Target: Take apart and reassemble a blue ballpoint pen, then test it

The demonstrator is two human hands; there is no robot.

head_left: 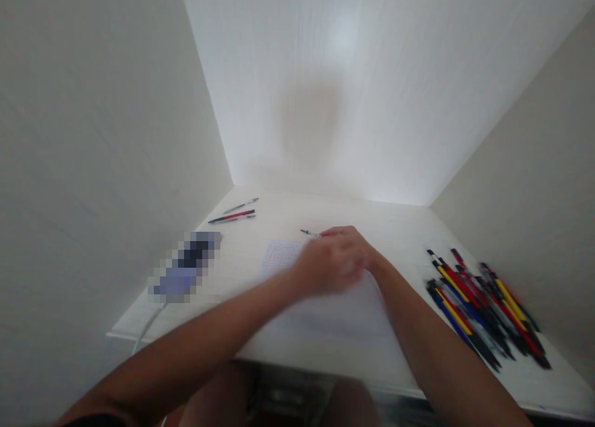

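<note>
My right hand [351,233] is over the far part of a sheet of paper [281,253]. A slim clear pen with a dark tip [310,233] sticks out to the left from its fingertips, which look closed on it. Smeared by motion, my left hand [328,267] crosses in front of the right one, so its fingers cannot be made out. It covers part of the right hand and of the paper. Lines of handwriting show on the paper's upper left.
Several pens in red, black, yellow and blue lie in a pile [478,309] at the right. At the far left are a red and black pen [232,216] and two clear pens. A pixelated object [186,269] with a white cable [151,321] rests near the left wall. Walls enclose the white table [381,219].
</note>
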